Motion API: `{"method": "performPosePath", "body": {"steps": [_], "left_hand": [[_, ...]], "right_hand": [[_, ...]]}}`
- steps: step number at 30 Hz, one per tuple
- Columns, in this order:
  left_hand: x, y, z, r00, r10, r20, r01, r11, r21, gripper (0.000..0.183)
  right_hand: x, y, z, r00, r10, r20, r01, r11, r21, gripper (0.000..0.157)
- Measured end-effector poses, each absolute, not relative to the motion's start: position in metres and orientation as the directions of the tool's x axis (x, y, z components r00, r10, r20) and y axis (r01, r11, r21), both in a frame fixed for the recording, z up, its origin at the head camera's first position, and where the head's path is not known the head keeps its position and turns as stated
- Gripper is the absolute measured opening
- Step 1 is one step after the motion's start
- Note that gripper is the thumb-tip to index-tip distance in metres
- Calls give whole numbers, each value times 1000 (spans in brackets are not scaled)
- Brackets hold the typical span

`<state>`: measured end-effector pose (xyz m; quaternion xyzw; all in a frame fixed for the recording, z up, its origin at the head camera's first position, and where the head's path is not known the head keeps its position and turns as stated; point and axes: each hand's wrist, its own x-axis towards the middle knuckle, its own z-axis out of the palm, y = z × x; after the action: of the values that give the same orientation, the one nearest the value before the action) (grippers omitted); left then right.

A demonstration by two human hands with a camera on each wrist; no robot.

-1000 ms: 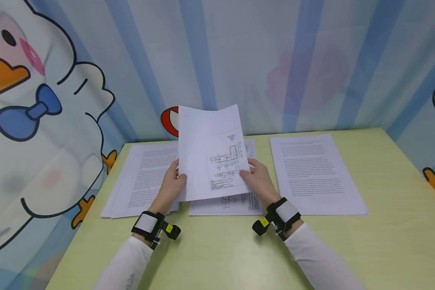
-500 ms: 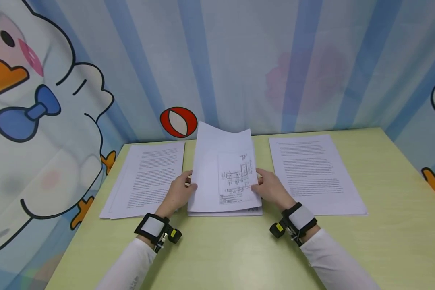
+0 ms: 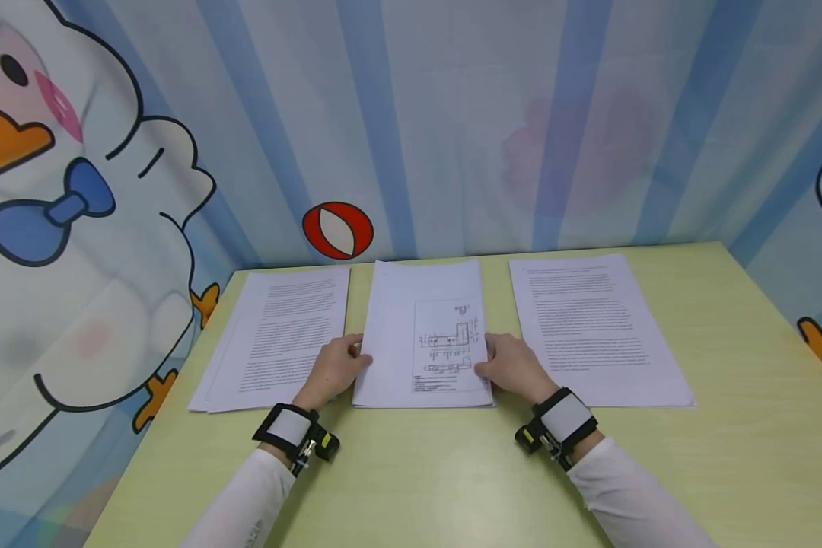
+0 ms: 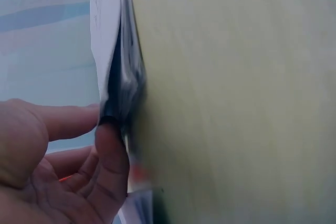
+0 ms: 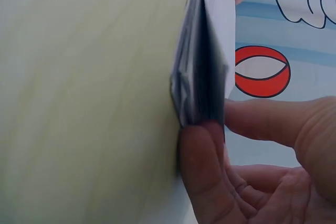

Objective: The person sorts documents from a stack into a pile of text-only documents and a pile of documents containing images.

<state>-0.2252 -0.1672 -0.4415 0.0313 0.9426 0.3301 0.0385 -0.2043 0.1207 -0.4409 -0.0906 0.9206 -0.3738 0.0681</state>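
A white sheet of paper (image 3: 392, 320) printed with a technical drawing lies over the middle stack on the table. My left hand (image 3: 333, 369) pinches its left edge between thumb and fingers. On the opposite edge, my right hand (image 3: 517, 367) pinches the same sheet. In the left wrist view, the thumb rests on top of the sheet (image 4: 107, 24) and a finger is under it, with a gap above the layers below. The right wrist view has the sheet (image 5: 220, 19) likewise slightly raised over the stacked papers (image 5: 184, 72).
Left of the middle stack lies a pile of text pages (image 3: 291, 335), slightly fanned. Another text page or stack (image 3: 589, 327) lies to the right. The light-green table (image 3: 425, 472) ends at a patterned curtain (image 3: 452, 129) behind.
Both hands have lowered the drawing sheet and shifted it right, from raised above the table down onto the middle stack. It now covers the drawing beneath. The side papers have stayed put.
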Motion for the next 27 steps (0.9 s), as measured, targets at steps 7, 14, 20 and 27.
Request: {"method": "performPosePath", "body": {"steps": [7, 14, 20, 27], "left_hand": [[-225, -169, -441, -992, 120, -45, 73, 819, 569, 19], [-228, -168, -443, -992, 118, -52, 71, 832, 550, 12], [-229, -169, -443, -990, 118, -77, 50, 805, 592, 12], [-229, -176, -432, -991, 106, -81, 23, 737, 676, 33]], "right_hand": [[-204, 119, -441, -979, -168, -112, -65, 788, -612, 23], [-203, 119, -437, -978, -170, -123, -77, 836, -543, 19], [-204, 119, -435, -980, -164, -111, -81, 845, -529, 17], [-207, 116, -433, -991, -133, -9, -106, 828, -551, 20]]}}
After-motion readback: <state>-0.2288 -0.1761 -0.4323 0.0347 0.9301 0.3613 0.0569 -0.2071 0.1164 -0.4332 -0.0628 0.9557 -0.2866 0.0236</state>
